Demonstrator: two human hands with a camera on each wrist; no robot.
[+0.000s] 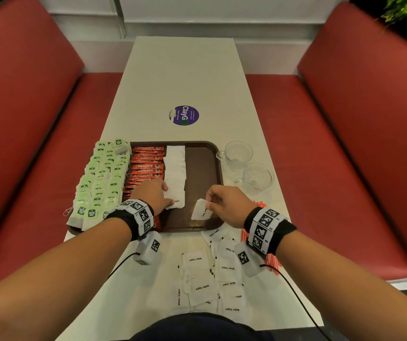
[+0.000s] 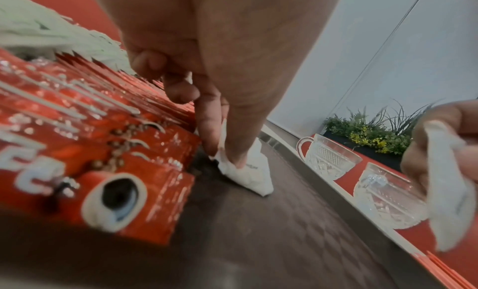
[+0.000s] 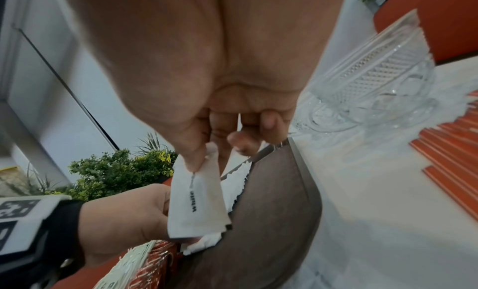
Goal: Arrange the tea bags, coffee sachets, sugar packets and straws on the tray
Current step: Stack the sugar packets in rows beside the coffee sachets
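A brown tray point(image 1: 205, 168) holds rows of green tea bags point(image 1: 101, 178), red coffee sachets point(image 1: 146, 166) and a column of white sugar packets point(image 1: 176, 168). My left hand point(image 1: 168, 200) pinches the nearest packet of that column point(image 2: 248, 170) between thumb and forefinger, low on the tray floor. My right hand point(image 1: 208, 203) pinches another sugar packet point(image 1: 201, 210) by its top edge, and it hangs above the tray's bare right part point(image 3: 271, 211). More loose sugar packets point(image 1: 207, 279) lie on the table in front of me. Red straws point(image 1: 273, 264) lie partly hidden under my right wrist.
Two cut-glass cups point(image 1: 238, 152) point(image 1: 257, 178) stand just right of the tray. A purple round sticker point(image 1: 184, 115) marks the white table beyond it. Red benches point(image 1: 25, 119) flank the table on both sides.
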